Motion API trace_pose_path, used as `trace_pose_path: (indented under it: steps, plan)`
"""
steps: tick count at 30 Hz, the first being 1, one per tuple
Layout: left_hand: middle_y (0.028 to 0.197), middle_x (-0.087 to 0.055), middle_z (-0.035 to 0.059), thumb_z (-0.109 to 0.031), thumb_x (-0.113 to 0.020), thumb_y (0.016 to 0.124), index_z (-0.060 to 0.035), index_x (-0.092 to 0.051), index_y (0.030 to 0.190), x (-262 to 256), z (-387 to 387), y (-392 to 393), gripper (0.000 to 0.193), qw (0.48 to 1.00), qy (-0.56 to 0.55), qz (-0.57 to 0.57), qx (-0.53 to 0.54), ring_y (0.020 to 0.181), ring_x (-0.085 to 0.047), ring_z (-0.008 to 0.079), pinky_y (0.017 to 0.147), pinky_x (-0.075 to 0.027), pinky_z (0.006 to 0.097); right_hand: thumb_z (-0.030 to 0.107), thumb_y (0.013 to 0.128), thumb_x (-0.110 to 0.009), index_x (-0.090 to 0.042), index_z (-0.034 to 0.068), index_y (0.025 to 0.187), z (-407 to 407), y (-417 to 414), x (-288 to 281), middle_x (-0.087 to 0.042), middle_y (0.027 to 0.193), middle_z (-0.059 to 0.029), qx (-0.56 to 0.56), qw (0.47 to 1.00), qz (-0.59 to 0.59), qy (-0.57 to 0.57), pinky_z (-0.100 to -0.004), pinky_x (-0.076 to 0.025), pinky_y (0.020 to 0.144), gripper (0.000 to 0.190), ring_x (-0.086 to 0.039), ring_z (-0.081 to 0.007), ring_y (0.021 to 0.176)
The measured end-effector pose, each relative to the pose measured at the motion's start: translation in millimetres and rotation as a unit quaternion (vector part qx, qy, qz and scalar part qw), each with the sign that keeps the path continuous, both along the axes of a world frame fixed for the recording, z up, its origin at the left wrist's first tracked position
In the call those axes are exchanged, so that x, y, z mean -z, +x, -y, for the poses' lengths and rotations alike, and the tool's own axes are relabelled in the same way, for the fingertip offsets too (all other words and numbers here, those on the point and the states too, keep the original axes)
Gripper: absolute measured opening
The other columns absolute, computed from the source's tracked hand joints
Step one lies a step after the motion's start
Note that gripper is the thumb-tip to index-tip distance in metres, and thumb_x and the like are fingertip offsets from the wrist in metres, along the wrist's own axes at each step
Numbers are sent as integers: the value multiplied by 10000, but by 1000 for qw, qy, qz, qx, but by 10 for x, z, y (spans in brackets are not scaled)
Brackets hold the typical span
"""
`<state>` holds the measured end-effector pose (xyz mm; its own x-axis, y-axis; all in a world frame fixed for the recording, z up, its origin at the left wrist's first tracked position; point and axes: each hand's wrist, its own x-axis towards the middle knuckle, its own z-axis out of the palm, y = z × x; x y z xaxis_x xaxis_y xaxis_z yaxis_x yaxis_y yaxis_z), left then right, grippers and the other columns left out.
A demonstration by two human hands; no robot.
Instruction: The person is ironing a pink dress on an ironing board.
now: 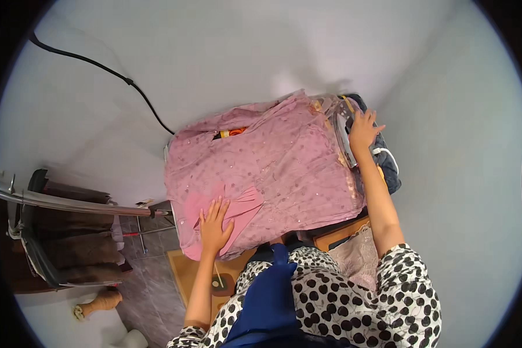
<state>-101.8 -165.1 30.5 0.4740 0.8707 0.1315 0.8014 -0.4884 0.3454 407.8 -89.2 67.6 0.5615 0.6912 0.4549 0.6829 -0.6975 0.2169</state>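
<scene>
A pink patterned garment (287,169) with gold trim at its right end lies spread over an ironing surface against the wall. Flat on a plainer pink piece (248,213) at its lower left rests my left hand (216,226), fingers spread. My right hand (364,132) is at the right end, over a clothes iron (344,137) that stands or lies at the trimmed edge. Its fingers look extended, and whether they grip the iron is unclear because the hand covers its handle. A white cord (387,157) curves just right of my right wrist.
Dark quilted cloth (391,176) sits under the right end. A black cable (130,81) hangs along the wall. On the left, a metal rail (78,203) stands by dark hanging garments (78,217). Lace cloth (357,256) lies near my right side.
</scene>
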Motion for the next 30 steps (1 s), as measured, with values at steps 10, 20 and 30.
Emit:
trace_pose_path:
  steps: [10, 20, 30]
  plan:
    - [1515, -384, 56, -323, -574, 877, -208, -465, 1421, 7, 15, -26, 567, 1000, 0, -21, -19, 1400, -342, 269, 1138, -170, 548, 110, 886, -519, -495, 147, 1276, 670, 188, -110, -404, 1462, -141, -53, 997, -19, -48, -772, -239, 981, 393, -341, -347, 1388]
    - [1515, -387, 57, -306, -579, 863, -205, -473, 1415, 32, -10, 9, 571, 1000, 5, -22, -19, 1396, -353, 277, 1133, -177, 552, 141, 918, -480, -518, 149, 1247, 204, 515, -74, -374, 1486, -149, -20, 999, 18, -41, -777, -229, 987, 331, -306, -342, 1408]
    - [1530, -361, 72, -277, -568, 871, -183, -438, 1440, -9, 15, 22, 592, 999, -8, -27, -24, 1423, -306, 285, 1152, -132, 536, 115, 851, -534, -598, 161, 1152, 746, 919, -63, -302, 1541, -145, -168, 983, 52, 48, -754, -111, 1053, 311, -265, -340, 1431]
